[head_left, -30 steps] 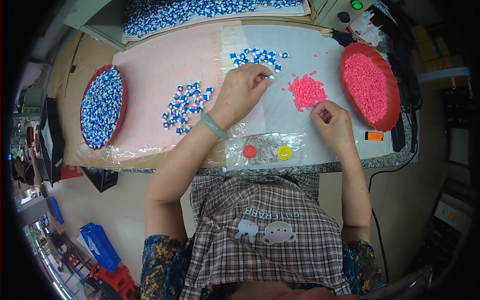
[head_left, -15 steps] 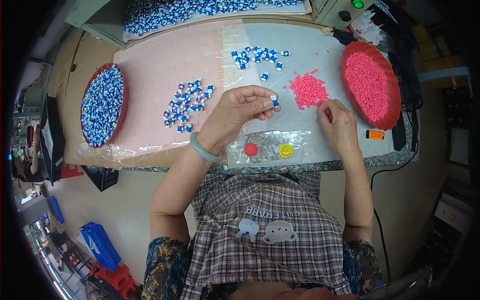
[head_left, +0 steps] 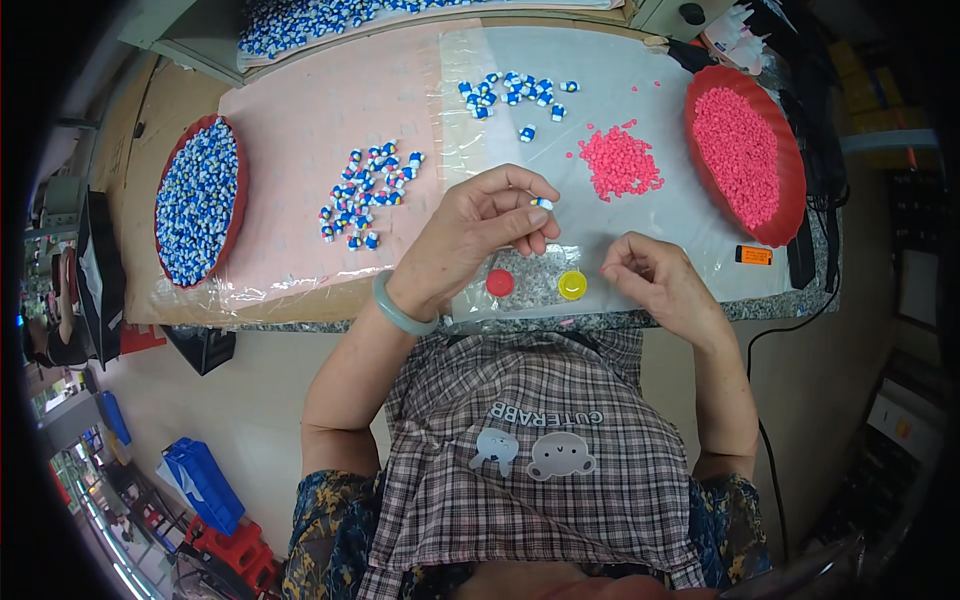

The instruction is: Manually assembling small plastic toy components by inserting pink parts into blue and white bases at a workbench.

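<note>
My left hand (head_left: 485, 215), a pale green bangle on its wrist, pinches a small blue-and-white figurine (head_left: 543, 204) between thumb and index finger. To the right and nearer the table edge is my right hand (head_left: 668, 285), its thumb and fingertips pressed together; whatever they may hold is too small to make out. Just left of those fingertips sits a round yellow pot (head_left: 571, 285), with a round red one (head_left: 500, 283) beyond it. A loose heap of small pink pieces (head_left: 618, 162) lies past my right hand.
Small figurines lie in groups on the pink sheet (head_left: 370, 190) and the pale sheet (head_left: 520, 90). A red dish (head_left: 241, 200) of figurines stands left, another red dish (head_left: 790, 200) of pink pieces right. An orange-and-black box (head_left: 754, 255) lies near it. A shelf (head_left: 190, 40) borders the back.
My right hand has come away from the pink heap, toward me and slightly left, near the yellow pot. The figurine in my left hand has turned from upright to lying sideways.
</note>
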### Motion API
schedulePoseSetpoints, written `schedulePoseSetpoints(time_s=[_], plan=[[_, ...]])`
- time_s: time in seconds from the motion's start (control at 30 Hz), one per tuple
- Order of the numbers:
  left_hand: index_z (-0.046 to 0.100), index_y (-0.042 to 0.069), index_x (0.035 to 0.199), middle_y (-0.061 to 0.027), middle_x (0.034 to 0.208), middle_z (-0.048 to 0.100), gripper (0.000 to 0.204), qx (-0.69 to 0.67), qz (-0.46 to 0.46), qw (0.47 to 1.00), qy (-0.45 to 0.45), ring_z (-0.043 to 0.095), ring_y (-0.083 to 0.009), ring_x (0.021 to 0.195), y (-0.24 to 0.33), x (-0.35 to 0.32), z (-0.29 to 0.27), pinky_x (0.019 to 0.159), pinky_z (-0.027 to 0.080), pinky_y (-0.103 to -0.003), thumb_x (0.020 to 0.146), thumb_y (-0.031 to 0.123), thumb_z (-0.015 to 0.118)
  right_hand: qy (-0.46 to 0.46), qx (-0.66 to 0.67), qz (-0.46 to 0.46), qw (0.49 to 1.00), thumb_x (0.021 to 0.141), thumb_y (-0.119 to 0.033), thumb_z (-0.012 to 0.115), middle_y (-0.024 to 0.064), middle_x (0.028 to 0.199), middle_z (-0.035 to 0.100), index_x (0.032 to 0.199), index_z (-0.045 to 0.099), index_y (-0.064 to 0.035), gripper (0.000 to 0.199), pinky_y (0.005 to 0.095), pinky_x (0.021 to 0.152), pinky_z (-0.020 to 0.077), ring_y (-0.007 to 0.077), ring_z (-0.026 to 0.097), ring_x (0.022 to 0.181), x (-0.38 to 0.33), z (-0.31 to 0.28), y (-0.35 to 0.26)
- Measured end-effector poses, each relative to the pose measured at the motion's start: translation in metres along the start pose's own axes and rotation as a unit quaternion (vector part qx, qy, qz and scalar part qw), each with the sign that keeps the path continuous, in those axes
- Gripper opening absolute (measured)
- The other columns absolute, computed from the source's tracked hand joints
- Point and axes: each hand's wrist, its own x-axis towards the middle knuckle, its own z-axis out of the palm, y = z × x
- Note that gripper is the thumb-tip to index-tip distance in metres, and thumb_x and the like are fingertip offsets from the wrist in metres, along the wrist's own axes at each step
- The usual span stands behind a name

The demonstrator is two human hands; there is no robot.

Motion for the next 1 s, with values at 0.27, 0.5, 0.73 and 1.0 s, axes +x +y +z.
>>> schedulePoseSetpoints(time_s=[0.27, 0.5, 0.73, 1.0], plan=[[0.064, -0.002, 0.118, -0.0092, 0.097, 0.07, 0.023, 0.008, 0.014, 1.0, 0.015, 0.062, -0.0103, 0.08, -0.005, -0.01, -0.001, 0.076, 0.054, -0.024, 0.097, 0.008, 0.062, -0.025, 0.001, 0.063, 0.998, 0.096, -0.011, 0.061, -0.0019, 0.073, 0.054, 0.09, 0.058, 0.0, 0.013, 0.0223, 0.054, 0.0453, 0.0051, 0.051, 0.059, -0.004, 0.017, -0.004], [0.066, -0.003, 0.115, -0.0066, 0.095, 0.069, 0.022, 0.034, 0.022, 0.999, 0.022, 0.064, -0.0086, 0.079, -0.009, -0.017, 0.0, 0.073, 0.053, -0.021, 0.095, 0.006, 0.065, -0.022, -0.008, 0.091, 0.996, 0.095, -0.009, 0.062, -0.0001, 0.071, 0.056, 0.088, 0.058, 0.0012, 0.013, 0.0229, 0.055, 0.048, 0.0057, 0.054, 0.06, -0.003, 0.023, -0.007], [0.066, -0.002, 0.114, -0.0032, 0.09, 0.069, 0.021, 0.054, 0.021, 0.998, 0.01, 0.063, -0.0065, 0.077, -0.012, -0.021, -0.005, 0.07, 0.052, -0.02, 0.095, 0.008, 0.066, -0.02, -0.02, 0.115, 0.993, 0.094, -0.008, 0.063, 0.0013, 0.071, 0.059, 0.088, 0.059, 0.0025, 0.013, 0.0232, 0.055, 0.0501, 0.0063, 0.055, 0.061, 0.001, 0.023, -0.013], [0.065, -0.004, 0.114, -0.0084, 0.095, 0.07, 0.022, 0.065, 0.013, 0.998, 0.0, 0.064, -0.0086, 0.078, -0.008, -0.024, -0.006, 0.071, 0.053, -0.021, 0.095, 0.007, 0.065, -0.045, 0.015, 0.111, 0.993, 0.094, -0.009, 0.063, 0.0018, 0.072, 0.06, 0.088, 0.06, 0.0023, 0.013, 0.0237, 0.056, 0.0517, 0.0068, 0.057, 0.063, 0.0, 0.014, -0.013]])
